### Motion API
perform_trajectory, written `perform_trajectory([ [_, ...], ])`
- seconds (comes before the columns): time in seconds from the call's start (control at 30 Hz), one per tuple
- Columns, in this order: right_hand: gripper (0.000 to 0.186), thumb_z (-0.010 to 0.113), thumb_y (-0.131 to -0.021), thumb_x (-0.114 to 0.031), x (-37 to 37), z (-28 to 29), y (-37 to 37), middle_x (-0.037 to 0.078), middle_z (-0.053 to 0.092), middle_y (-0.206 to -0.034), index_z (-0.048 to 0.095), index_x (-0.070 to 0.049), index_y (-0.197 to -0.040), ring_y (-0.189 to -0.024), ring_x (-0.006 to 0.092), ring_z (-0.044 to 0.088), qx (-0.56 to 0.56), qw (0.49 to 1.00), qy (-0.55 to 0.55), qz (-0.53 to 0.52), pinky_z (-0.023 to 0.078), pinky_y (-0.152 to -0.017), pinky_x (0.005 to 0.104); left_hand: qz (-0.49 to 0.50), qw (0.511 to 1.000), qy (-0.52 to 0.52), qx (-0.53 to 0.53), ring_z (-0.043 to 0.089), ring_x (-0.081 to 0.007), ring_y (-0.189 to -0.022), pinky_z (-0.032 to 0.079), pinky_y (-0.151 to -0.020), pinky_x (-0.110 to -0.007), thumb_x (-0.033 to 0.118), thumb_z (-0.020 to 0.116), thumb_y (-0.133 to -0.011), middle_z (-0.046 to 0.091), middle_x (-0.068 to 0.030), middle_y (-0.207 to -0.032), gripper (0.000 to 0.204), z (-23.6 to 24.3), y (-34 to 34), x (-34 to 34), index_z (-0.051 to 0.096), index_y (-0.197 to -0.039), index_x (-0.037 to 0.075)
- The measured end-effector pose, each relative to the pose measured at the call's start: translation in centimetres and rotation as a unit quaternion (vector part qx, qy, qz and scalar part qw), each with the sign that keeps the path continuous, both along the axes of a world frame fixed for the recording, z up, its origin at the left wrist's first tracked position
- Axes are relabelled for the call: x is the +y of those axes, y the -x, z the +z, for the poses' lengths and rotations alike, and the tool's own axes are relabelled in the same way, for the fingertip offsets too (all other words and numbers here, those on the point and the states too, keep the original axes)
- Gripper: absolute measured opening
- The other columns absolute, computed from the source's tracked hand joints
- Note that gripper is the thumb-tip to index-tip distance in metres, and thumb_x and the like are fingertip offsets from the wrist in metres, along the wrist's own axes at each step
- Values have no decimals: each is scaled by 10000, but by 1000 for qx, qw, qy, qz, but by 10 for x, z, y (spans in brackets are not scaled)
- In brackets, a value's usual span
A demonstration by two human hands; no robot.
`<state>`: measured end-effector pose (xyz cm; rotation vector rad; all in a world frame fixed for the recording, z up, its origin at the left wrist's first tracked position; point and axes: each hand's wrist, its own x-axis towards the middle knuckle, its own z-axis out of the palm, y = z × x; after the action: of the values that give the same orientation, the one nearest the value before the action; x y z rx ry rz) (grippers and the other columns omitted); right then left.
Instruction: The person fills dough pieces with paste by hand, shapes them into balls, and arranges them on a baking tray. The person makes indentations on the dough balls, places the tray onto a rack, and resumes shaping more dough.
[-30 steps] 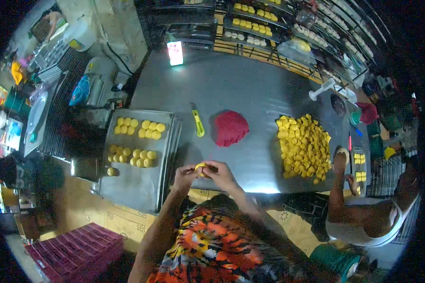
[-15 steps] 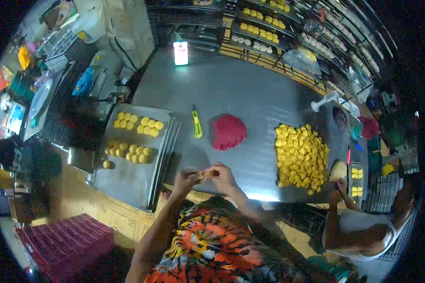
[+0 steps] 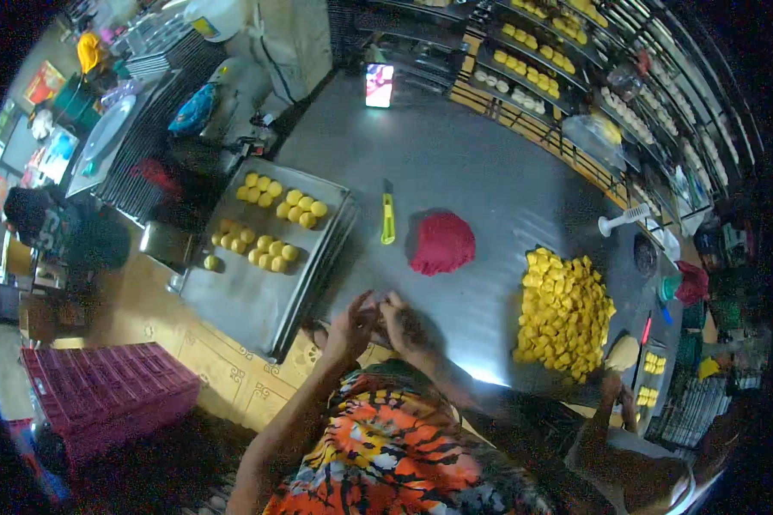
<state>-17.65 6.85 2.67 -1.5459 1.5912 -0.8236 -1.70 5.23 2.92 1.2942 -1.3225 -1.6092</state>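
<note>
My left hand [image 3: 353, 324] and my right hand [image 3: 397, 321] are close together at the table's near edge, fingers curled around something small that I cannot make out. Beyond them lie a magenta mound of dough [image 3: 441, 243] and a green-yellow cutter [image 3: 387, 219]. To their left, a metal tray [image 3: 215, 302] carries groups of round yellow pieces [image 3: 302, 209]. A large heap of yellow dough pieces [image 3: 560, 313] sits to their right on the steel table [image 3: 481, 172].
A lit screen [image 3: 379, 85] stands at the back, before racks [image 3: 541, 112] of trays. A co-worker's hand [image 3: 612, 380] is by pale dough [image 3: 620, 353] at the right, beside a small tray [image 3: 648, 397]. Purple crates [image 3: 110, 395] stand lower left; a white plastic tool [image 3: 620, 220] lies far right.
The view has shifted, moving the scene rightward. The yellow piece seen earlier between my fingertips is now hidden, and my fingers have changed position. The co-worker's hands appear lower in the picture.
</note>
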Motion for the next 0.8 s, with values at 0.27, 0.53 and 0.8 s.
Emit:
perform_trajectory([
  [0.27, 120, 672, -856, -37, -48, -33, -92, 141, 689, -882, 724, 12, -953, -807, 223, 679, -88, 994, 58, -36, 524, -706, 328, 76, 978, -131, 143, 667, -178, -919, 527, -838, -304, 127, 675, -916, 702, -133, -1036, 366, 2, -103, -34, 610, -1207, -86],
  [0.53, 346, 571, -952, -24, -82, 28, -178, 74, 621, -1069, 565, -24, -1298, -821, 181, 673, -369, 900, -234, 21, 597, -689, 266, 246, 942, 122, -195, 652, -137, -890, 520, -830, -267, 85, 700, -883, 711, -110, -1023, 279, -25, -275, -77, 668, -1135, -30],
  [0.8, 336, 592, -970, -122, -27, -16, -70, 53, 645, -946, 572, -28, -1292, -686, 107, 619, -195, 943, -268, 23, 522, -571, 239, 181, 951, 199, -152, 525, -391, -1252, 398, -1078, -387, -55, 548, -857, 592, -240, -1280, 397, -65, -360, -116, 608, -1248, -16],
])
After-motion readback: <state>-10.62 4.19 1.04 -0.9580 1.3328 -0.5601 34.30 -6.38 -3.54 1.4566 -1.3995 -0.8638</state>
